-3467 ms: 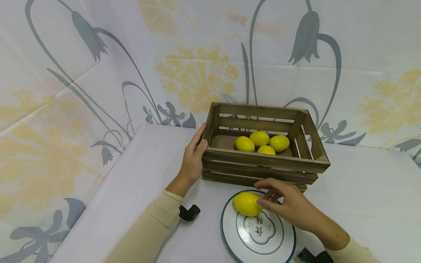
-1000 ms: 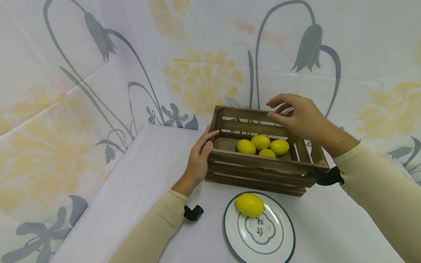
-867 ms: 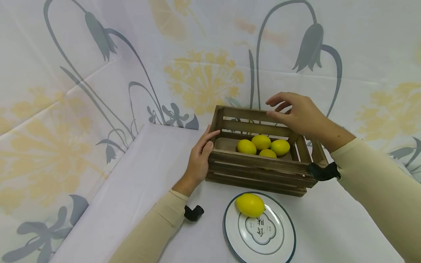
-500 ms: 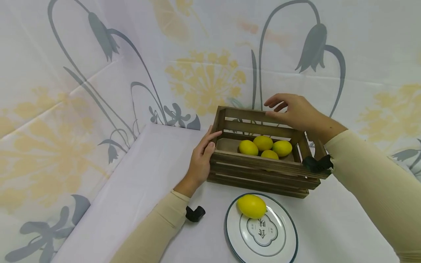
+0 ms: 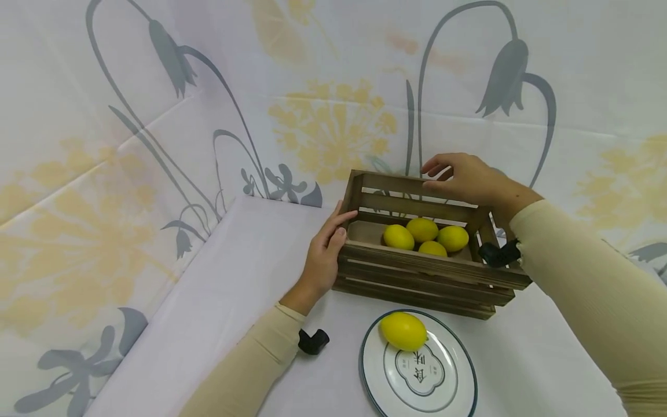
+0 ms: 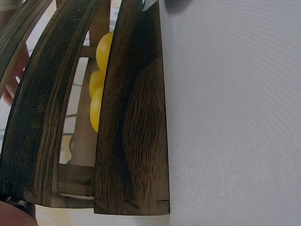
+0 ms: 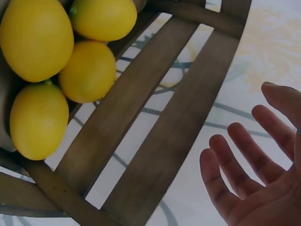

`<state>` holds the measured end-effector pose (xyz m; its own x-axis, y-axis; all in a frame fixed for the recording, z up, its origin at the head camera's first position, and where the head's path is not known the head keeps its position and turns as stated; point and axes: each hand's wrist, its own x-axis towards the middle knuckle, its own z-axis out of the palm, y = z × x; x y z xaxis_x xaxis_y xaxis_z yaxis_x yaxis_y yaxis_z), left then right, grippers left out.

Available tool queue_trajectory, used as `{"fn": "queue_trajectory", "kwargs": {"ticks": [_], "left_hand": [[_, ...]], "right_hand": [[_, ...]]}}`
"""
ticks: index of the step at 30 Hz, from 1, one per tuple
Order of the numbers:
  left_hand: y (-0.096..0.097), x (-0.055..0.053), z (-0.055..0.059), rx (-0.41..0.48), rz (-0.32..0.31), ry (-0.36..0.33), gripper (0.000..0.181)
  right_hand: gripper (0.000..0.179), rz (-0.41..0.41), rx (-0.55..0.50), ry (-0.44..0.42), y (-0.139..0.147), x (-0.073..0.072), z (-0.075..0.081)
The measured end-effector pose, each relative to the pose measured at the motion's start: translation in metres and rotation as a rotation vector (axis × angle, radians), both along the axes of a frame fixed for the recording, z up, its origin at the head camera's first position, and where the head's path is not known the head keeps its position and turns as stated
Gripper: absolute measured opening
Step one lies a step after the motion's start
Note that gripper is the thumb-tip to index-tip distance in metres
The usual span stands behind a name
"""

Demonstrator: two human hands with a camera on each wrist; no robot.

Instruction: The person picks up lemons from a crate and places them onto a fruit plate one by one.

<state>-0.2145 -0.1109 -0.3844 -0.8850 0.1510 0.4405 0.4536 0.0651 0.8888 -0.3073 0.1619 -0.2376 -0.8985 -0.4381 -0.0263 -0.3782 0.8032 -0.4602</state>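
Note:
A slatted brown wooden crate (image 5: 417,262) holds several yellow lemons (image 5: 398,237). My left hand (image 5: 322,259) grips the crate's left end, its index finger bent over the rim and the thumb at the front corner. Only part of this hand shows at the lower left of the left wrist view. Above the crate's back rail hovers my right hand (image 5: 466,179), empty, fingers loosely bent. The right wrist view shows its palm (image 7: 263,202) beside the slats, apart from the lemons (image 7: 36,40). In front of the crate, one more lemon (image 5: 403,331) lies on a white plate (image 5: 453,388).
A white cloth (image 5: 234,289) covers the table. Behind the crate rises a white curtain (image 5: 333,52) printed with flowers. Black wrist pieces (image 5: 314,341) jut from both cuffs, the right one overlapping the crate's right end in the head view.
My right hand has left the lemon on the plate and risen to the crate's back rail, hovering there with little motion over the last second. The left hand stays at the crate.

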Motion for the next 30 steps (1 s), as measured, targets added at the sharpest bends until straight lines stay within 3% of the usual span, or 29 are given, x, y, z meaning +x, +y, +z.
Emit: {"fn": "queue_trajectory", "kwargs": {"ticks": [7, 17, 25, 30], "left_hand": [[0.000, -0.002, -0.001, 0.007, 0.005, 0.019, 0.041], [0.000, -0.003, -0.004, 0.004, 0.006, 0.015, 0.040], [0.001, 0.001, -0.003, -0.007, 0.008, 0.014, 0.041], [0.002, 0.002, -0.002, -0.009, 0.003, 0.022, 0.041]], "right_hand": [[0.040, -0.008, 0.043, -0.016, 0.003, -0.012, -0.007], [0.036, 0.054, 0.076, -0.038, 0.008, -0.024, -0.015], [0.034, 0.145, 0.129, -0.108, 0.003, -0.025, -0.023], [0.038, 0.165, 0.166, -0.205, 0.002, -0.026, -0.026]]}}
